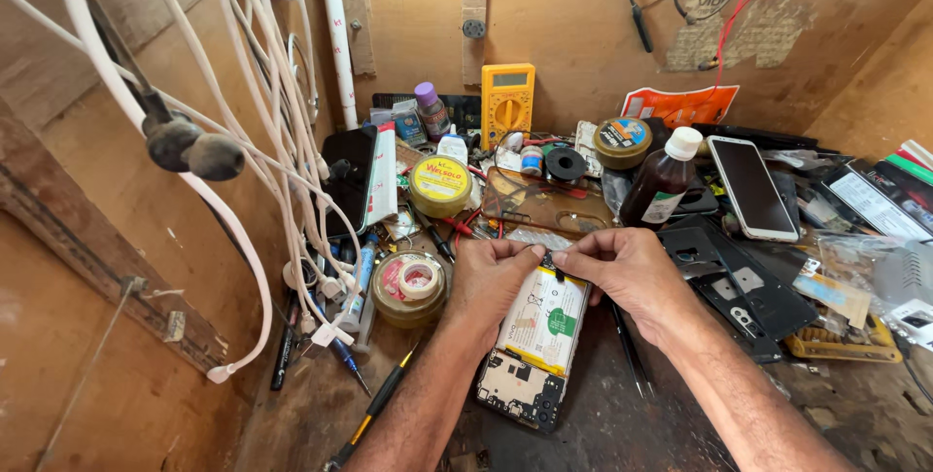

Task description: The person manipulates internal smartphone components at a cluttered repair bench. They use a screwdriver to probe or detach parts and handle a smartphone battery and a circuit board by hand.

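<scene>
Opened phone [533,348] lies back-up on the dark bench [622,423], centre-low in view, between both forearms; its back cover is off, w/ the white-and-green battery [547,318] showing and bare circuit board at the near end. Left hand [489,278] sits at the phone's far-left corner, fingers curled tight w/ thumb and forefinger pinched at the top edge. Right hand [632,273] is at the far-right corner, thumb and forefinger also pinched close together, meeting the left fingertips over the top of the battery. What's pinched there is a small dark bit, too small to make out; can't tell if it's a connector, a flex or a tool tip. The phone's far end is hidden under both hands.

Just right of the phone lie thin tweezers [632,355], partly under the right wrist. A black back cover [743,287] lies right of that hand. A brown bottle w/ white cap [664,180] stands behind the hands, near a white phone [750,188]. A yellow multimeter [507,103] leans on the back wall. A tape roll [418,279] sits on a round tin left of the left hand. White cables [262,132] hang at left, tops cut off by the frame. Clutter at the right edge is blurred
</scene>
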